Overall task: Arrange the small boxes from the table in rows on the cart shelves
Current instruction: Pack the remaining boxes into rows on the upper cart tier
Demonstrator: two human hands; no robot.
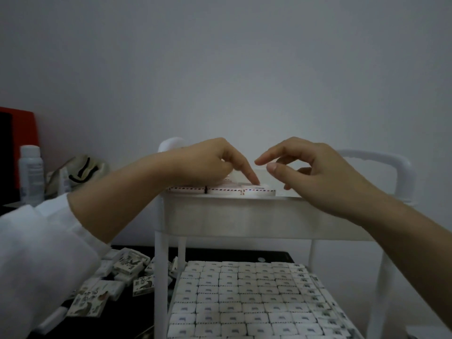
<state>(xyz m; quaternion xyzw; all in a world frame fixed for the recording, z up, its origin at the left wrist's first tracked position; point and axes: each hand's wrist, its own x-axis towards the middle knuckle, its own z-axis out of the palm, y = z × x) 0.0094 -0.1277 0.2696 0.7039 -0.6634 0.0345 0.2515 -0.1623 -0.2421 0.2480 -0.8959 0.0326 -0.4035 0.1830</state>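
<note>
A white cart stands in front of me, its top shelf wall (244, 216) seen from the side. A row of small white boxes (222, 190) with red and blue dashed edges shows above its rim. My left hand (208, 162) rests over these boxes, its index finger pressing down on the rightmost one (259, 189). My right hand (315, 167) hovers just right of it above the shelf, fingers loosely curled, holding nothing. The lower shelf (244, 302) is packed with rows of small boxes. Several loose boxes (117, 277) lie on the dark table at lower left.
The cart's white handle (396, 165) curves up at the right, and white legs (161, 277) run down at the left. A white bottle (30, 174), a red object (22, 133) and a crumpled bag (78, 170) sit at the far left by the wall.
</note>
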